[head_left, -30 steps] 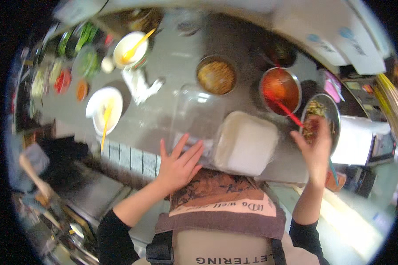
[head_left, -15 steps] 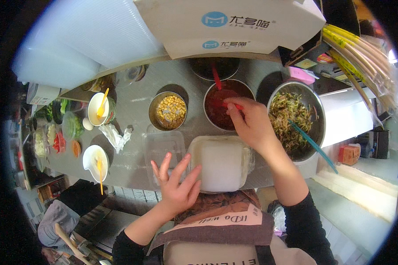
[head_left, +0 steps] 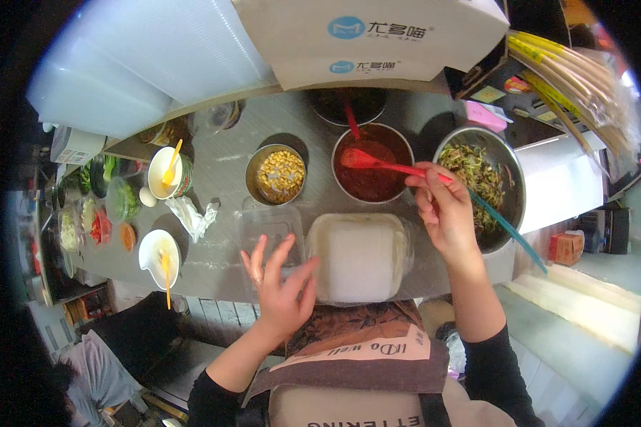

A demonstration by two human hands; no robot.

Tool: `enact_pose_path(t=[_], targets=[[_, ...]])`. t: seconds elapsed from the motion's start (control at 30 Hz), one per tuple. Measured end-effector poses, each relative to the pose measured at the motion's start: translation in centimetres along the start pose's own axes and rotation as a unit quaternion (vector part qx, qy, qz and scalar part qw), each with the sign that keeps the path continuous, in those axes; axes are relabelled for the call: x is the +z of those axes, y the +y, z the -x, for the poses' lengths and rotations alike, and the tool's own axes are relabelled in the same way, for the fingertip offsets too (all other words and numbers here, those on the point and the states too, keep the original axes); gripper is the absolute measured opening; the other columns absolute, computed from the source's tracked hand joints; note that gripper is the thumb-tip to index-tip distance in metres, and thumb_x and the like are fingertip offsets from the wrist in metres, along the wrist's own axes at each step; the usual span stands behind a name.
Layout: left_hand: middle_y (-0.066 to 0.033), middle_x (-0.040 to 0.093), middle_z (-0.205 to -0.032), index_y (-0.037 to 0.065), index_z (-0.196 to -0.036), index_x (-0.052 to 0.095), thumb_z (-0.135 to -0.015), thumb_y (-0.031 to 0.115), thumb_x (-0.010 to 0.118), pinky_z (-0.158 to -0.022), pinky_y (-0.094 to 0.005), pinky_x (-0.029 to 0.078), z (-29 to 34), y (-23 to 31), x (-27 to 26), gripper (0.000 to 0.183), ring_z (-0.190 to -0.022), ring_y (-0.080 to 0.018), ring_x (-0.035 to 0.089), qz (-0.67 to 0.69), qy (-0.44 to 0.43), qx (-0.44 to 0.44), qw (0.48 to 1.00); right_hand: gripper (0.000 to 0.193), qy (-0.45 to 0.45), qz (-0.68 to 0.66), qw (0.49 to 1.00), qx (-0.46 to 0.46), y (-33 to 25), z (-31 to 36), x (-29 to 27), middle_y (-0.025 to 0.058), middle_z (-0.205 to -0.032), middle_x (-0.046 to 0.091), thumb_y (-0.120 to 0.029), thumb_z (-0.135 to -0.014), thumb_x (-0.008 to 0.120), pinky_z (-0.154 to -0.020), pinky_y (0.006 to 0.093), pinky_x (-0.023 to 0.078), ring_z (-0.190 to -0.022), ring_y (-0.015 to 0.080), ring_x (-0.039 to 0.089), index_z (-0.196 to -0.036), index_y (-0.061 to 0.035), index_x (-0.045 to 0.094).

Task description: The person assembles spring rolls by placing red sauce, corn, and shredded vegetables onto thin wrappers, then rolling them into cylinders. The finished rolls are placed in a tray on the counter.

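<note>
Seen from above, a person stood at a grey metal counter [head_left: 221,171]. The right hand [head_left: 445,210] had its fingers curled closed around the handle of a red spoon [head_left: 377,162]. The spoon's long axis ran left to right: its bowl lay to the left of the fingers, resting in a metal bowl of red sauce [head_left: 372,172], and the handle reached back rightward into the grip. A white takeaway container [head_left: 360,256] sat just below the sauce bowl, directly in front of the person and between both hands. The left hand [head_left: 278,288] hovered at the container's left edge, fingers spread wide and gripping nothing, partly over a clear lid [head_left: 267,228]. A bowl of corn kernels [head_left: 276,173] stood left of the sauce, a bowl of shredded vegetables [head_left: 481,178] to its right.
</note>
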State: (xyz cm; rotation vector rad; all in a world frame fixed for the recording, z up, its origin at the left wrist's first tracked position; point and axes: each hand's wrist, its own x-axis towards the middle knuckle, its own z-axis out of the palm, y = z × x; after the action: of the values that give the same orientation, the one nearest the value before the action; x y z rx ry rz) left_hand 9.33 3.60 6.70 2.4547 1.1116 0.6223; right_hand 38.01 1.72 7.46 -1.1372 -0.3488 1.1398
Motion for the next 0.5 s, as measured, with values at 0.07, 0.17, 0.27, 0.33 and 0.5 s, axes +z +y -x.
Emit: enact_pose_path(t=[0.07,0.17,0.27,0.33,0.5], targets=[[-0.0110,0.048,-0.138,0.017,-0.097,0.071,-0.074,0.011,0.066,-0.109,-0.0645,0.007,-0.2,-0.2,-0.1,0.024,-0.136,-0.0416,0.027,0.004,0.006,0.002,1.000,0.024,0.036,-0.018,0.999,0.024,-0.7,1.4,-0.3,0.0111,-0.091,0.067,-0.018,-0.099,0.050,-0.041,0.0179,0.026,-0.052,0.0050,0.040,-0.112,0.0004,0.059],[-0.0117,0.047,-0.138,0.016,-0.098,0.070,-0.075,0.011,0.065,-0.108,-0.0658,0.009,0.0,-0.5,-0.5,0.024,-0.136,-0.0425,0.027,0.008,0.009,-0.001,1.000,0.024,0.015,0.068,0.997,-0.025,-2.0,5.8,-1.1,0.0106,-0.092,0.067,-0.018,-0.099,0.051,-0.042,0.0178,0.027,-0.053,0.0051,0.041,-0.113,0.0000,0.059],[-0.0144,0.047,-0.138,0.012,-0.099,0.070,-0.074,0.009,0.063,-0.109,-0.0617,0.012,0.1,-0.8,-0.7,0.026,-0.135,-0.0442,0.028,-0.009,0.018,0.005,1.000,0.021,-0.053,0.296,0.945,-0.127,-1.7,11.5,-2.2,0.0099,-0.089,0.068,-0.015,-0.094,0.056,-0.051,0.0219,0.041,-0.059,0.0085,0.053,-0.106,-0.0003,0.065],[-0.0164,0.047,-0.138,0.009,-0.100,0.069,-0.074,0.007,0.061,-0.110,-0.0581,0.016,0.2,-0.9,-0.8,0.027,-0.135,-0.0450,0.028,-0.014,0.019,0.006,1.000,0.017,-0.127,0.425,0.872,-0.205,-0.4,13.4,-3.1,0.0096,-0.086,0.069,-0.010,-0.091,0.059,-0.055,0.0248,0.046,-0.062,0.0111,0.057,-0.099,0.0000,0.069],[-0.0165,0.047,-0.139,0.009,-0.099,0.069,-0.074,0.006,0.062,-0.110,-0.0548,0.019,0.1,-0.8,-1.0,0.026,-0.135,-0.0446,0.028,-0.011,0.020,0.022,0.999,0.016,-0.067,0.338,0.932,-0.116,1.8,14.6,-3.7,0.0085,-0.088,0.070,-0.006,-0.092,0.057,-0.057,0.0226,0.047,-0.062,0.0097,0.057,-0.101,0.0008,0.068]])
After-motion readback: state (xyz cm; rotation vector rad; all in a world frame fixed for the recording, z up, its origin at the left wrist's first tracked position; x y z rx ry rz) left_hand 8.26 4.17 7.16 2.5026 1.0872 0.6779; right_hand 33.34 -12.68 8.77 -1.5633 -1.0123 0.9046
